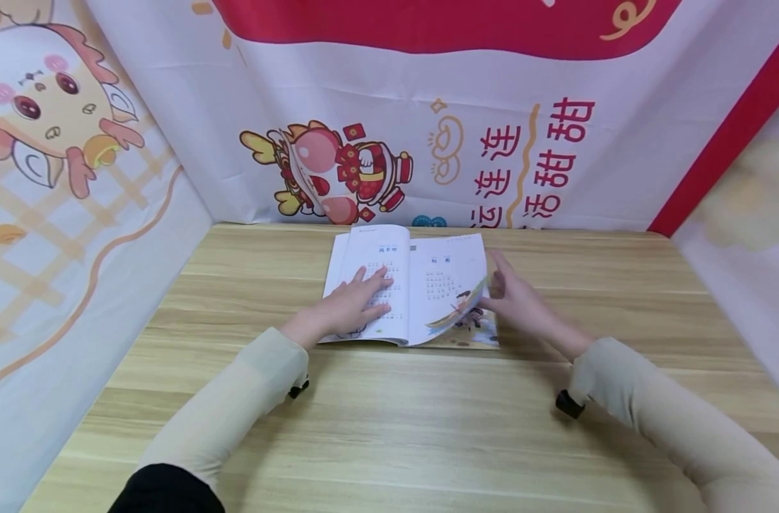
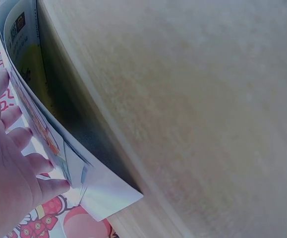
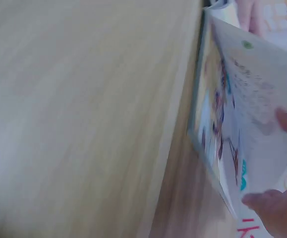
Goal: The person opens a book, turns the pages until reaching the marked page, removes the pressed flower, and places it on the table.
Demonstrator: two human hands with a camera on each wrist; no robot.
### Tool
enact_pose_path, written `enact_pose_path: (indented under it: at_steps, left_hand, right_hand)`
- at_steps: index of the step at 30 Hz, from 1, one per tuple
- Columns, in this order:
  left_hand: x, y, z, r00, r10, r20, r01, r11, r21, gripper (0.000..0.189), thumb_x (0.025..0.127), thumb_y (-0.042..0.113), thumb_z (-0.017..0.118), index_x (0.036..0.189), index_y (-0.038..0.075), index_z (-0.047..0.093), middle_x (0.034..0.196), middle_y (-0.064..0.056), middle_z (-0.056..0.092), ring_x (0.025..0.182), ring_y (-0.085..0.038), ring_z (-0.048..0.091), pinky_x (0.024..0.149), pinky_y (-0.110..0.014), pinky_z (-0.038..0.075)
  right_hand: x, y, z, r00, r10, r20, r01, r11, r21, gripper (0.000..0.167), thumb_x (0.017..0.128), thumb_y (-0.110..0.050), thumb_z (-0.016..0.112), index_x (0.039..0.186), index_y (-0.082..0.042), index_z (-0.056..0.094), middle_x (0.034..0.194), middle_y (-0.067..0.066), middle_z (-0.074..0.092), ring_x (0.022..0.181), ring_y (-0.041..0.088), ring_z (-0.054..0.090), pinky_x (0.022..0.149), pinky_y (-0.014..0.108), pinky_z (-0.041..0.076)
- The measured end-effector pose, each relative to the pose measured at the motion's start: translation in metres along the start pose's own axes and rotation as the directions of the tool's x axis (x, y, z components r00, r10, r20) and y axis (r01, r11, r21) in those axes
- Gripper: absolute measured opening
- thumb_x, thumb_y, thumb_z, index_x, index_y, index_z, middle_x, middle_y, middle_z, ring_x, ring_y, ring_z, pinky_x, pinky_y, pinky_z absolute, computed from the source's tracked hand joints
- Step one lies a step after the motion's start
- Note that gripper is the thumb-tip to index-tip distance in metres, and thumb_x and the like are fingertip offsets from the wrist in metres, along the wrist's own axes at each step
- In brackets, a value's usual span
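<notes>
An open book (image 1: pixel 442 303) with printed text and drawings lies near the back edge of the table. My left hand (image 1: pixel 347 306) rests on its left page with the fingers spread; in the left wrist view, the left hand's fingertips (image 2: pixel 59 186) touch the page. At the right edge is my right hand (image 1: pixel 520 303), its index finger extended. One right page (image 3: pixel 269 99) is raised at its lower corner and curls upward, showing a coloured picture page below. The right thumb (image 3: pixel 262 203) is at the raised page's edge, and a finger overlaps that page in the right wrist view.
The wooden table (image 1: pixel 389 427) extends in front of the book and to both sides. A printed cloth (image 1: pixel 364 85) with red shapes and cartoon figures hangs behind it, and another patterned cloth (image 1: pixel 75 249) stands along the left side.
</notes>
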State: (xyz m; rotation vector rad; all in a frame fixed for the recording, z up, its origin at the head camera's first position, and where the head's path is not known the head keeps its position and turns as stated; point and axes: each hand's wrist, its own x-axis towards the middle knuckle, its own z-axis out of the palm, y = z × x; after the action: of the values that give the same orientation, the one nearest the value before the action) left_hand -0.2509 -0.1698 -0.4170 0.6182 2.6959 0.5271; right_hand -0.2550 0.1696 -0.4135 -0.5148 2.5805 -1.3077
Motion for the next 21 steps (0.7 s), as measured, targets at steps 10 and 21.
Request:
enact_pose_path:
  at_steps: [10,21]
  left_hand:
    - [-0.001,0.002,-0.003,1.0,0.015,-0.021,-0.016,0.999,-0.037,0.064,0.107,0.048,0.047,0.163,0.02,0.031,0.172,0.001,0.008,0.156,-0.033,-0.005,0.122,-0.061,0.009]
    - [-0.001,-0.002,-0.008,0.993,0.053,-0.108,-0.091,0.917,-0.389,0.059,0.114,0.039,0.024,0.161,0.004,0.026,0.167,-0.017,0.023,0.154,-0.039,0.016,0.124,-0.051,0.014]
  right_hand:
    - [0.015,-0.03,0.03,0.968,-0.091,0.235,0.01,0.946,0.325,0.077,0.112,-0.03,0.044,0.164,-0.01,-0.009,0.17,0.014,-0.001,0.156,0.031,0.007,0.123,0.047,0.013]
    - [0.019,-0.05,0.062,0.922,-0.188,0.337,0.106,0.963,0.248,0.068,0.113,-0.024,0.042,0.166,-0.014,0.0,0.171,0.012,-0.001,0.154,0.036,0.015,0.122,0.046,0.021]
